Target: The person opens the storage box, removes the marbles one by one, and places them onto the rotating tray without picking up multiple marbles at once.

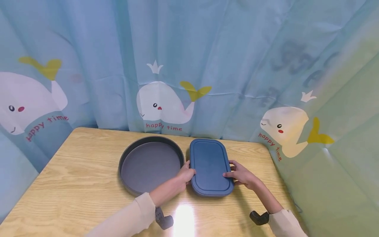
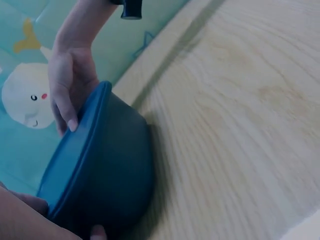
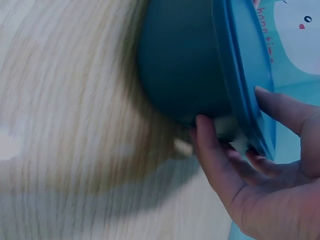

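A blue lidded rectangular container (image 1: 209, 161) stands on the wooden table, its lid on. My left hand (image 1: 185, 172) grips its left side, thumb on the lid's edge and fingers against the wall. On the right side my right hand (image 1: 242, 174) holds it, thumb on top of the lid. The right wrist view shows the fingers of my right hand (image 3: 270, 175) bent against the container's side wall (image 3: 185, 65). In the left wrist view part of my left hand (image 2: 25, 217) shows at the container's near end (image 2: 120, 160).
A round dark pan (image 1: 151, 166) lies on the table (image 1: 74, 184) just left of the container, close to my left hand. Behind the table and along its right side hangs a light blue curtain (image 1: 237, 65) with whale prints.
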The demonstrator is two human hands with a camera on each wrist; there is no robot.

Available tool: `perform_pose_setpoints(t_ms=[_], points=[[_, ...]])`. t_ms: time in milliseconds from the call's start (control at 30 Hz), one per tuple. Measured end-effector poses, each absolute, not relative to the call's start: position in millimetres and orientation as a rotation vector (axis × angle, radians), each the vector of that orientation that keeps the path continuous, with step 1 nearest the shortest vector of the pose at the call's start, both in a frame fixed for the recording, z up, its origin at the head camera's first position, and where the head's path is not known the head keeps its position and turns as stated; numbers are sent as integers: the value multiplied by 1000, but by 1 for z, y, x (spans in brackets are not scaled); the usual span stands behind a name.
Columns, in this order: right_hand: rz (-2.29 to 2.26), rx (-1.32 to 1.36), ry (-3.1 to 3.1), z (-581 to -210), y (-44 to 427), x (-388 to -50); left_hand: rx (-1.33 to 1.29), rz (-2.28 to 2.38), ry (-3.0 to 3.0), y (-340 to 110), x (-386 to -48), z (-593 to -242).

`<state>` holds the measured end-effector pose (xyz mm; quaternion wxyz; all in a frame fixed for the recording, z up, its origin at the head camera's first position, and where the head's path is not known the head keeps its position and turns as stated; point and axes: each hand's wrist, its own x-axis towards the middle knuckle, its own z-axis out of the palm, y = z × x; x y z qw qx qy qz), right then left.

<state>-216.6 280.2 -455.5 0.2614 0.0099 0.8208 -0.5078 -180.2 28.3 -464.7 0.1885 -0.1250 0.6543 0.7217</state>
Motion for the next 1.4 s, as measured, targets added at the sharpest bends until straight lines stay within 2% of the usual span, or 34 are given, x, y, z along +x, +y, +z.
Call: perform_pose_setpoints(t_ms=[533,867,967,1167,1400], points=[[-1374,46,2268,-460,284,-214,47,1971,2016,13,-146,-500],[-1375,11,2335,-467,284,-211,155,1924,2098,11,-136,-515],[-1311,-77,2485,-467,280,-206,194,1915,2136,12,-135,-521],[-915,-496,2999,-462,258,-189,215,1915,2212,13,-136,-525],[-712,-904,3119,-461,233,-161,263,1976,2196,14,-136,-524]])
